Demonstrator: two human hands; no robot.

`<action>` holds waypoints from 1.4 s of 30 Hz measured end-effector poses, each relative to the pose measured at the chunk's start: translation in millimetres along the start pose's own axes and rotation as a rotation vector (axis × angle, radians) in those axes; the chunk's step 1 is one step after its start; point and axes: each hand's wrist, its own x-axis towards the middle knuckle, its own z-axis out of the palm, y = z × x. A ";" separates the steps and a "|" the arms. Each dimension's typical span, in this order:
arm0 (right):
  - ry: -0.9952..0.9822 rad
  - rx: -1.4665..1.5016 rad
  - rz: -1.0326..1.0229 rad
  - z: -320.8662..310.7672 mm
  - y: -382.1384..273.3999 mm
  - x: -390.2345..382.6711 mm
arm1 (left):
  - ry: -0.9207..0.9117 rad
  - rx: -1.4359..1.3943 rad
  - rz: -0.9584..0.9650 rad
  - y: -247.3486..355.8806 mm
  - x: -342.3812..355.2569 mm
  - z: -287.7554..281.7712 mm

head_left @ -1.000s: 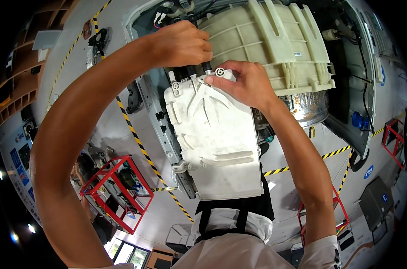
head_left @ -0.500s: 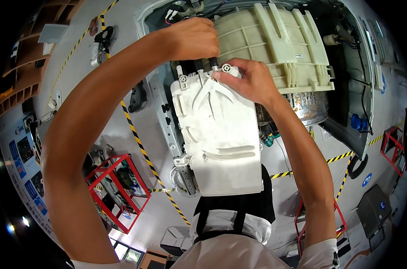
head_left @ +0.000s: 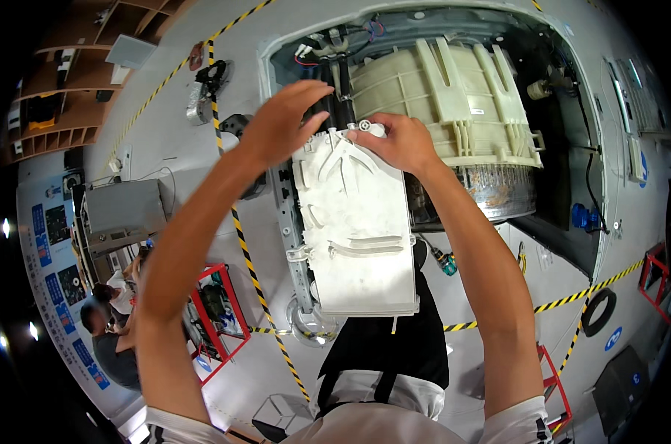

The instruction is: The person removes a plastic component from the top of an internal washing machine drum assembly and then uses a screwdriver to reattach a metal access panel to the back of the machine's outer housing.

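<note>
The left hand [head_left: 287, 122] has drawn back beside the black hoses [head_left: 345, 78], its grip spread and empty, leaving only the right hand [head_left: 400, 142] pinching the white box's [head_left: 359, 211] upper end, along the cabinet's [head_left: 288, 229] left edge. The hoses now show clearly.

Wooden shelving [head_left: 76, 89] upper left, striped tape [head_left: 251, 270] across the floor, red-framed cart [head_left: 235, 296] and people [head_left: 115, 357] lower left, black ring [head_left: 611, 300] right, plus small teal-and-black tool [head_left: 446, 265], probably a drill.
</note>
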 end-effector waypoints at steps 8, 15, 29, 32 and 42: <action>0.000 -0.009 -0.036 2.3 -5.4 0.7 | 0.205 -0.479 -0.732 -6.5 -18.5 42.3; 0.039 0.009 -0.050 4.4 -4.1 3.8 | -0.061 -0.832 -0.922 -17.8 -4.7 41.7; 0.010 0.095 0.130 2.8 -17.7 2.6 | 0.061 -0.917 -0.708 -21.4 -8.4 61.2; -0.021 0.101 0.227 2.6 -26.1 5.4 | 0.160 -0.875 -0.655 -21.1 -11.3 64.0; -0.002 0.066 0.166 4.0 -31.0 8.6 | 0.202 -0.833 -0.626 -23.0 -11.8 64.8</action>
